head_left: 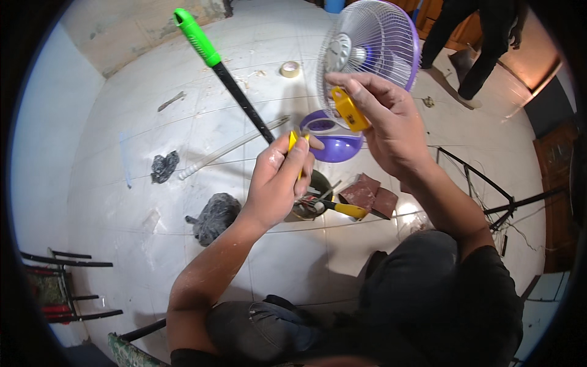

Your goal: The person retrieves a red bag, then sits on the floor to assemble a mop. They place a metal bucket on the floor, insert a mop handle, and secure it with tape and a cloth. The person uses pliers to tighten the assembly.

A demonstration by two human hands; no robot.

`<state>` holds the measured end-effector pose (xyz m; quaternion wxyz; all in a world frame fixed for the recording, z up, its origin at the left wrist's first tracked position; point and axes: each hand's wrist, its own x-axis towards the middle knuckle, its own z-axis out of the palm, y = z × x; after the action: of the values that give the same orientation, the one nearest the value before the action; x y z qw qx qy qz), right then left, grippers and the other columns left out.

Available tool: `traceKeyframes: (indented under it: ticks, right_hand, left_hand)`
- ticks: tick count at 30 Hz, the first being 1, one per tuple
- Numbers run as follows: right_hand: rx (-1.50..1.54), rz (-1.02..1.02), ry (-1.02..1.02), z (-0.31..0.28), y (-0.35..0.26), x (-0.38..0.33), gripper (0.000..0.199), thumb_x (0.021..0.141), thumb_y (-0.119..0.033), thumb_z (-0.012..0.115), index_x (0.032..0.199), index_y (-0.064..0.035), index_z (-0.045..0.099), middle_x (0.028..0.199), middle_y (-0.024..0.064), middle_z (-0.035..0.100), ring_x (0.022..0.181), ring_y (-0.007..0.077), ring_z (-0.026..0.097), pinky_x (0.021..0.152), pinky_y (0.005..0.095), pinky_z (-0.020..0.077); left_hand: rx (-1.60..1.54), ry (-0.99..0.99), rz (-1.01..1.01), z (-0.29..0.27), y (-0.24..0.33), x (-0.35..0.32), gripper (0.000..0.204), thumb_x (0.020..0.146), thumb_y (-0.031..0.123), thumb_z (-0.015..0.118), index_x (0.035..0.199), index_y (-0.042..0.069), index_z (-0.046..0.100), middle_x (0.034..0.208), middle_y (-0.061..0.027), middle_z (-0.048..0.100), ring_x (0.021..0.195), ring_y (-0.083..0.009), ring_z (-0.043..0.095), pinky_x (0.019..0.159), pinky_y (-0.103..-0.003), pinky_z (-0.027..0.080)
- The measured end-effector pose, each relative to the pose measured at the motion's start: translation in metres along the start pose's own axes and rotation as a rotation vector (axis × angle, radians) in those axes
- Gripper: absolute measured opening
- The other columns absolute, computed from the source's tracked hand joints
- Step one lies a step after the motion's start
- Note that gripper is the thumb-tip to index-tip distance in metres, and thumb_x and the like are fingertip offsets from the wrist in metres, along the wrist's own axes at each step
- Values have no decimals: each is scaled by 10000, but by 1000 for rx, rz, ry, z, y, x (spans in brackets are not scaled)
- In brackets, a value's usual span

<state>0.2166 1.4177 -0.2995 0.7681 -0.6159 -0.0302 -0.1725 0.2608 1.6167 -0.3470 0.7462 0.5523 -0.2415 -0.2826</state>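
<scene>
My right hand (388, 122) pinches a small yellow plastic piece (348, 109) between thumb and fingers, raised in front of a small purple desk fan (367, 55) with a white wire grille. My left hand (281, 180) is closed around a thin yellow tool (293, 139) whose tip points up, just left of the fan's purple base (333, 144). Below my hands a yellow-handled screwdriver (345, 209) lies on the floor beside a dark round container (318, 186).
A long black stick with a green handle (199, 40) lies across the white tiled floor. A tape roll (290, 69), dark rags (214, 215), brown sandpaper pieces (370, 194), a clear tube (226, 150) and a black stand (489, 196) surround me. Another person's legs (477, 49) stand at the top right.
</scene>
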Motion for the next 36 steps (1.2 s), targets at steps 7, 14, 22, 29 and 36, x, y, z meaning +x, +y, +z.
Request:
traceKeyframes:
  ticks: [7, 14, 22, 29, 36]
  right_hand:
    - [272, 242, 113, 24, 9, -15, 293, 1089, -281, 629, 1196, -20, 708, 994, 85, 683, 840, 103, 645, 612, 227, 521]
    - [450, 223, 143, 33, 14, -13, 318, 1097, -250, 605, 1320, -24, 627, 1077, 74, 640, 962, 151, 653, 702, 262, 557]
    - [288, 119, 31, 24, 31, -11, 318, 1100, -236, 587, 1290, 12, 644, 1126, 87, 683, 1010, 158, 670, 874, 316, 564]
    - [104, 14, 33, 24, 35, -8, 309, 1049, -194, 686, 1256, 35, 695, 1131, 101, 725, 1019, 150, 688, 858, 311, 597]
    - [111, 33, 77, 20, 36, -6, 255, 1028, -121, 703, 1227, 38, 696, 1102, 95, 736, 979, 142, 694, 831, 286, 570]
  left_hand:
    - [-171, -194, -105, 19, -1, -11, 316, 1161, 320, 450, 1279, 50, 563, 869, 2, 545, 617, -47, 470, 549, -205, 350]
    - [-190, -177, -108, 17, 1, -12, 323, 1156, 311, 452, 1312, 47, 554, 882, -20, 557, 624, -67, 485, 566, -215, 377]
    - [-183, -114, -101, 2, -1, 2, 295, 1138, 314, 452, 1260, 61, 544, 883, -31, 567, 621, -77, 477, 560, -225, 377]
    - [-113, -68, -112, -7, -9, 7, 337, 1130, 304, 483, 1279, 22, 592, 873, -3, 585, 614, -60, 474, 570, -223, 384]
    - [-12, -50, -8, -11, -20, 9, 304, 1133, 235, 523, 1306, 27, 659, 858, 34, 577, 685, -30, 485, 613, -182, 396]
